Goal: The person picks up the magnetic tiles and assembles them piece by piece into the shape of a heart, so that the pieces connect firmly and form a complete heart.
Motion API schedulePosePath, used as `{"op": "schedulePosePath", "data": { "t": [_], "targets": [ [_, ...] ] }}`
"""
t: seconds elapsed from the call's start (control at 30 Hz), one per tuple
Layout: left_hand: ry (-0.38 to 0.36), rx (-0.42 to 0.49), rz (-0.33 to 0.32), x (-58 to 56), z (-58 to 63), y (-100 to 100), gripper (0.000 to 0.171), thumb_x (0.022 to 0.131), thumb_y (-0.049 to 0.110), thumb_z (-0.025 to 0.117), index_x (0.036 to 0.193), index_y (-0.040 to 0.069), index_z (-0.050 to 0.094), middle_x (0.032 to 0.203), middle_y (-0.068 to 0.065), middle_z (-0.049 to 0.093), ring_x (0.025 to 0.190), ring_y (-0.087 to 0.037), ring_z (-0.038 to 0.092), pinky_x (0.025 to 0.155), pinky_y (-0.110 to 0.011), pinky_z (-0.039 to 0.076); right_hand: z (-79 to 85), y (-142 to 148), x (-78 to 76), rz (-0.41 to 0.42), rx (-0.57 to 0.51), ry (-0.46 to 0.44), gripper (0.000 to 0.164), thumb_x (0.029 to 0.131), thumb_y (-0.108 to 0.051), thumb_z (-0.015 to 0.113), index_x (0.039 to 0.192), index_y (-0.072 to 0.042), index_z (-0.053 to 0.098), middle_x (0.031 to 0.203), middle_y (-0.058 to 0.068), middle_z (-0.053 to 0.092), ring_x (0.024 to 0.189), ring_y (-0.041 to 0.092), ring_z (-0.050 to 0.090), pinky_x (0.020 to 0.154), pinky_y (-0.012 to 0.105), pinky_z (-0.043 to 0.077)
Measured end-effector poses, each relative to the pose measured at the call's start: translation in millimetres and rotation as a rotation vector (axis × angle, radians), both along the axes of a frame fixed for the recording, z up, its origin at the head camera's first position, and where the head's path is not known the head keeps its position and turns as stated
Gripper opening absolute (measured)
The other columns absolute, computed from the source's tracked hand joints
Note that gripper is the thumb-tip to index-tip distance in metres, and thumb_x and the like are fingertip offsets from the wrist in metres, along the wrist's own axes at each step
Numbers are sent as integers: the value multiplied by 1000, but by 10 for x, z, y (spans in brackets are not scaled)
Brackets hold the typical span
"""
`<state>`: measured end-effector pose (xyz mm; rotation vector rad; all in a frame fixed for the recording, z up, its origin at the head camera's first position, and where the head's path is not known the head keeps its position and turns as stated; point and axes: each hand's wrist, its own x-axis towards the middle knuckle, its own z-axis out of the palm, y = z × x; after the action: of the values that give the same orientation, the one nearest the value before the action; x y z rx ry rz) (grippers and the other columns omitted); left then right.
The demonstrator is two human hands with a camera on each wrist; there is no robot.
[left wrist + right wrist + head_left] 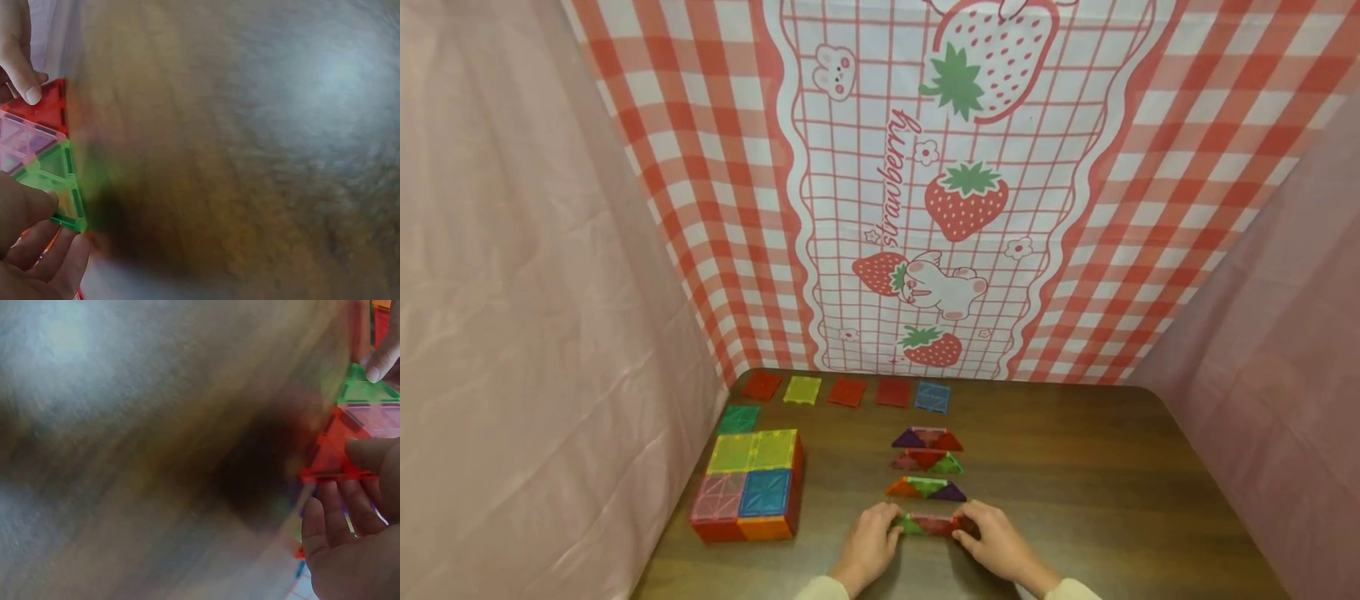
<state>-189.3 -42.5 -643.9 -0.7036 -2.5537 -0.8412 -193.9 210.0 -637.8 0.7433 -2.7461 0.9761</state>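
My left hand (868, 540) pinches the green triangular magnetic tile (53, 165) between thumb and fingers. At the other end, my right hand (998, 540) pinches a red triangular tile (334, 450). A pink triangular tile (24, 139) sits between these two, edge to edge, making one trapezoid strip across both hands. Just beyond the hands stand three similar trapezoid strips: orange, green and purple (927, 488) nearest, then pink, red and green (927, 460), then purple, pink and red (927, 438) farthest.
Left of the hands sits a box-like block of square tiles (760, 483), yellow, pink and blue on top. Several flat square tiles, including a yellow one (802, 390) and a blue one (932, 397), line the far edge. A green square (739, 419) lies behind the block.
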Motion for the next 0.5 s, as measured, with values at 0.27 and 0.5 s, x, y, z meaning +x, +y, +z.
{"op": "schedulePosePath", "data": {
  "t": [0.27,0.5],
  "targets": [
    [-31,-74,12,-10,-86,-7,20,78,5,81,92,14,69,87,3,69,80,-13,62,71,-26,53,-96,10,-12,1,48,45,15,83,-14,82,94,-17,72,90,-9,68,83,4,63,70,28,54],
    [24,-67,0,-22,-104,-14,22,76,4,82,90,14,69,85,3,69,78,-12,62,69,-25,52,-129,16,-11,-4,95,19,13,85,-18,80,96,-16,73,93,-7,70,85,10,66,73,34,55]
  ]
}}
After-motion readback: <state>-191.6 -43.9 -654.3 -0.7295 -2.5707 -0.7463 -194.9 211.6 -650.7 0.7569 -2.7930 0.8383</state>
